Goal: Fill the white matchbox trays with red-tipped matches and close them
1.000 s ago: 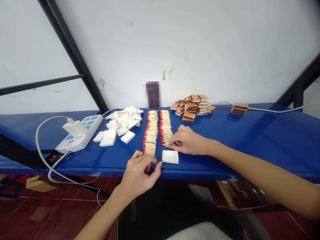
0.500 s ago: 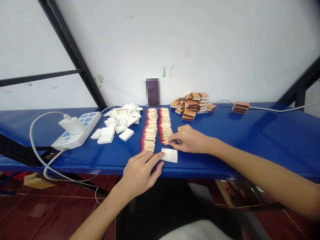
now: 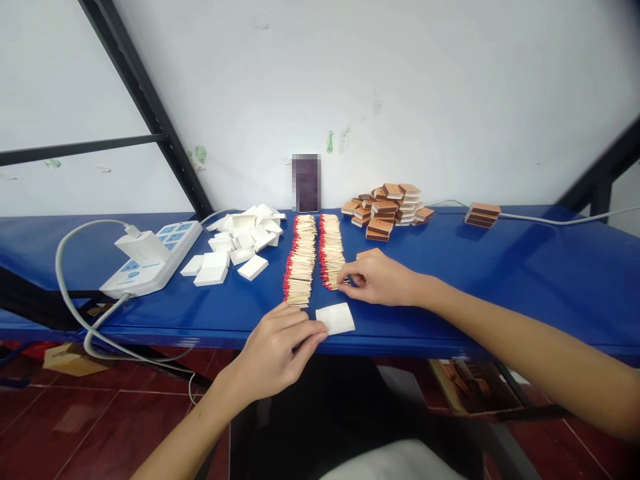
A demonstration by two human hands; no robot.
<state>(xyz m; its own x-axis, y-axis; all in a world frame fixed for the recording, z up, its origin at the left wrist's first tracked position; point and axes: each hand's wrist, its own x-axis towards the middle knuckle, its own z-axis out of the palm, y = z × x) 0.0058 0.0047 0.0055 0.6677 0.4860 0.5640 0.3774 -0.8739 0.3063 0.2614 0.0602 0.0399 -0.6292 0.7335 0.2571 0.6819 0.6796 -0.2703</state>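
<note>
My left hand (image 3: 280,347) pinches the left end of a white matchbox tray (image 3: 337,319) between thumb and forefinger, near the table's front edge. The tray sits slightly tilted. My right hand (image 3: 375,279) is closed in a pinch at the near end of the right row of red-tipped matches (image 3: 330,243), its fingertips on the matches there. To the left runs a second row of matches (image 3: 301,253). Part of an orange matchbox (image 3: 369,253) shows behind my right hand, which hides the rest.
White trays (image 3: 245,237) lie heaped at the left, beside a power strip (image 3: 155,260) with a plugged-in charger and cables. Brown matchboxes (image 3: 385,210) are piled at the back right, with a small stack (image 3: 483,215) farther right. A dark pixelated rectangle (image 3: 307,183) stands against the wall.
My left hand has drawn the white tray slightly nearer and turned it, and now pinches its end. My right hand has barely moved at the matches.
</note>
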